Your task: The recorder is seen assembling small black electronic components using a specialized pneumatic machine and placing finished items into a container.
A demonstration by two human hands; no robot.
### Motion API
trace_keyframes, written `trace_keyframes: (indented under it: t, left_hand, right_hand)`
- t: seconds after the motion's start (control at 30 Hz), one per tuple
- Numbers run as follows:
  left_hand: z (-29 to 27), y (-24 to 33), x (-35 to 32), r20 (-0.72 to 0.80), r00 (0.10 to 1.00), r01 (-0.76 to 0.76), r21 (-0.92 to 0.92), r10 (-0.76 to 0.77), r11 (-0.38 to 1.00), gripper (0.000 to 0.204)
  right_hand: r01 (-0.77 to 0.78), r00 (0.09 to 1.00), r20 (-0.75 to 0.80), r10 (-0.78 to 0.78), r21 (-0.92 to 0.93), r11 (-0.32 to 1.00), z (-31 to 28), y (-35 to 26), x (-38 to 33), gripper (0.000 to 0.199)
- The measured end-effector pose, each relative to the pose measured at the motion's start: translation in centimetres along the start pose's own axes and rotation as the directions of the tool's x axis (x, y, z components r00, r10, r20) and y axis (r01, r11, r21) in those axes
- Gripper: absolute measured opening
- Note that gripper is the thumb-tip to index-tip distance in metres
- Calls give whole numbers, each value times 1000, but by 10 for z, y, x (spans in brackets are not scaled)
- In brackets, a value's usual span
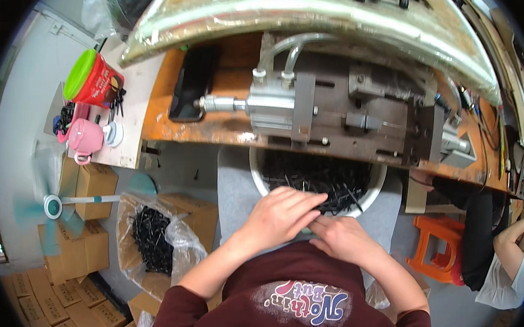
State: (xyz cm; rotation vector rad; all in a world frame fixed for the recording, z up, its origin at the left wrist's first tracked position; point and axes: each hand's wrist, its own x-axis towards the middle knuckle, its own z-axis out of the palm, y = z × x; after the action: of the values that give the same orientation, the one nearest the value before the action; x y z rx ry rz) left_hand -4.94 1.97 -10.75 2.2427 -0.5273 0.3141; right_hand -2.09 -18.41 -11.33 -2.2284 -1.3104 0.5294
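Note:
My left hand [281,216] and my right hand [346,239] meet in front of my body, at the near rim of a white tub [258,178]. The tub holds many thin black plastic pieces [316,176]. Fingers of the left hand point right, bent and pressed together, above the right hand's fingertips. The right hand's fingers curl inward toward the left hand. Whatever lies between the fingertips is hidden or too small to name. Beyond the tub, a metal fixture with a pneumatic cylinder [272,106] sits on the wooden bench [227,138].
A black phone [191,89] lies left of the fixture. A red bucket with a green rim [100,82] and a pink cup [86,137] stand at left. Below are a plastic-lined box of black pieces [150,239] and a fan [53,206]. An orange stool [435,248] and another person's arm [512,242] are at right.

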Motion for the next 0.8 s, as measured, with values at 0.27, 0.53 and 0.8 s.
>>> trace_keyframes:
  t: [0.27,0.53,0.8]
  left_hand:
    - [-25,17,21,-117,990,-82,-3,81,997,31]
    - [-16,28,21,-104,991,-91,-68,84,993,34]
    - [-22,32,25,-84,990,-119,-82,113,989,37]
  right_hand:
    - [-56,616,-781,-109,-180,982,-214,-16,58,7]
    - [-438,876,-450,173,-594,674,-309,28,166,46]
    - [-326,942,-292,165,-678,659,-316,34,180,32]
